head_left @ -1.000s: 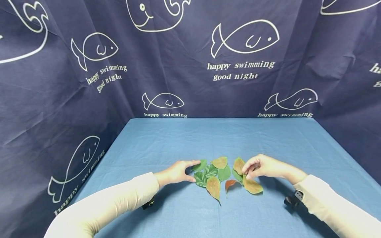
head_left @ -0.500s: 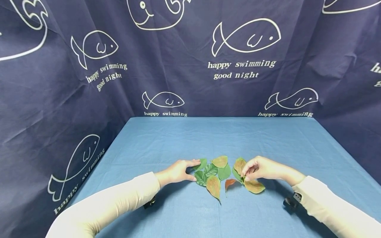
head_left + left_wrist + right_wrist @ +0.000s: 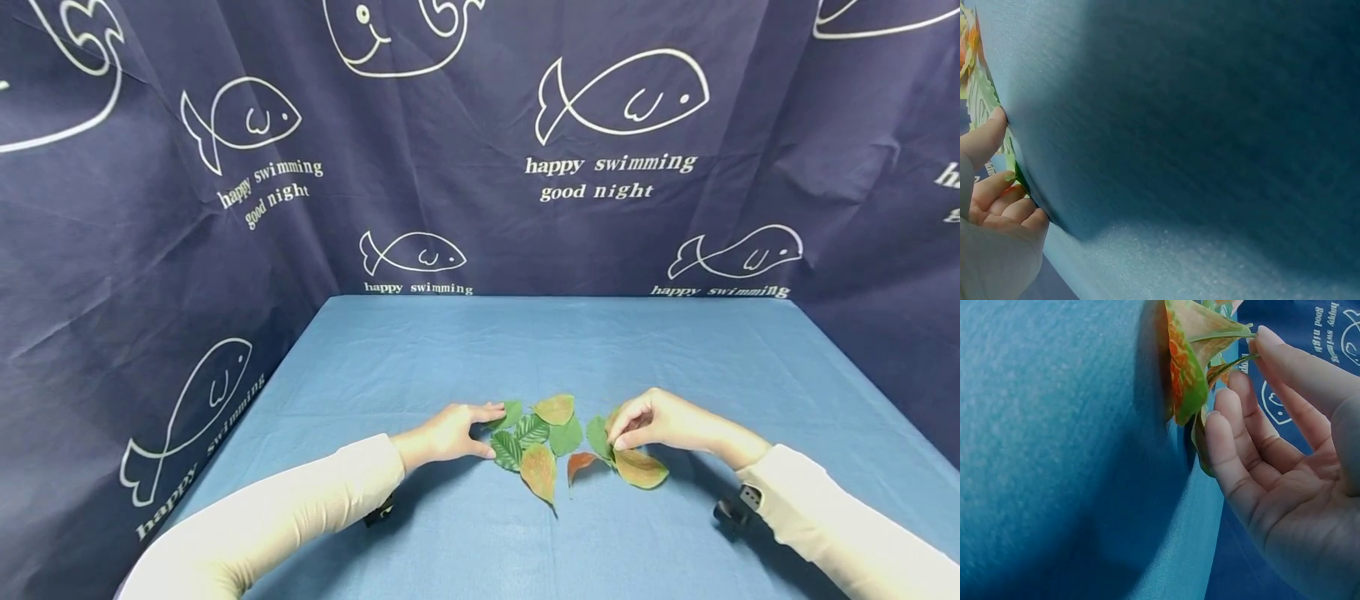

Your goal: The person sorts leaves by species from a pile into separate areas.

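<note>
Several leaves lie in a cluster on the blue cloth in the head view. My left hand [image 3: 447,432] rests at the cluster's left edge, fingers extended, touching a green leaf [image 3: 513,412] and the tip of a ribbed green leaf [image 3: 506,451]. On the right side, my right hand [image 3: 663,423] pinches leaf stems between thumb and forefinger, as the right wrist view shows. A yellow-brown leaf [image 3: 642,469] spreads below that hand; a green leaf [image 3: 598,437] lies just left of it. Another brownish leaf is partly hidden behind the right fingers.
Between the hands lie a second ribbed leaf [image 3: 532,429], a round green leaf [image 3: 566,435], a yellowish leaf [image 3: 555,409], a brown-green leaf [image 3: 538,472] and a curled red-brown leaf [image 3: 581,464]. A dark fish-print curtain [image 3: 495,192] stands behind the blue-covered table [image 3: 450,342].
The upper brownish leaf at my right hand has shifted right behind the fingers, baring more of the green leaf. The lower yellow-brown leaf moved slightly right. My left hand stays put.
</note>
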The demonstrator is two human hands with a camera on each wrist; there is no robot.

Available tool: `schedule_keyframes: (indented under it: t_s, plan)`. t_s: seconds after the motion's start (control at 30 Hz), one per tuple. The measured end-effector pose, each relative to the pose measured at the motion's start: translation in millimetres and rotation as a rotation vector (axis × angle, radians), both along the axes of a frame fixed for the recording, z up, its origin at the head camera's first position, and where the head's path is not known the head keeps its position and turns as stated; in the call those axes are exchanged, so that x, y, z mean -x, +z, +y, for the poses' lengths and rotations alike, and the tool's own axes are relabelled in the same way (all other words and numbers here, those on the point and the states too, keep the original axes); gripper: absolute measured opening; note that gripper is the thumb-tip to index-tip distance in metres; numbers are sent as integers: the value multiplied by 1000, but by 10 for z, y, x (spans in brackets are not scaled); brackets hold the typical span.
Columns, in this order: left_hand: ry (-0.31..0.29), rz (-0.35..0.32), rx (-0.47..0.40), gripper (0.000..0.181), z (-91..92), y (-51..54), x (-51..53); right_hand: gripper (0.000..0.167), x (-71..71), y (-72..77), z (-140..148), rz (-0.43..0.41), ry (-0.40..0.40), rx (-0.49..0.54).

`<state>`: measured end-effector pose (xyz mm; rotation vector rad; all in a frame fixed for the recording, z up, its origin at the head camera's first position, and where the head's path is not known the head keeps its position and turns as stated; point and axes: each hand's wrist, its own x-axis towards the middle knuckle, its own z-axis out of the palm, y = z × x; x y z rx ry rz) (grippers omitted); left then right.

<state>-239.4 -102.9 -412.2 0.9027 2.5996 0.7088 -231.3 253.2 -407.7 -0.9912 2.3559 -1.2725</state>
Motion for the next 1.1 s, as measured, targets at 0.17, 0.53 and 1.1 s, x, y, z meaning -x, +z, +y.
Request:
schedule_keyframes:
  t_s: [0.17,0.53,1.1]
  plan:
    - [2,1,-11,68,-8,-36,34,16,3,66,-14,-3,-64,-26]
    - [-6,24,-7,68,-21,-69,64,19,77,123,-31,1,-199,-26]
    - [2,6,-13,67,-18,-58,36,21,231,195,-58,29,-359,-53]
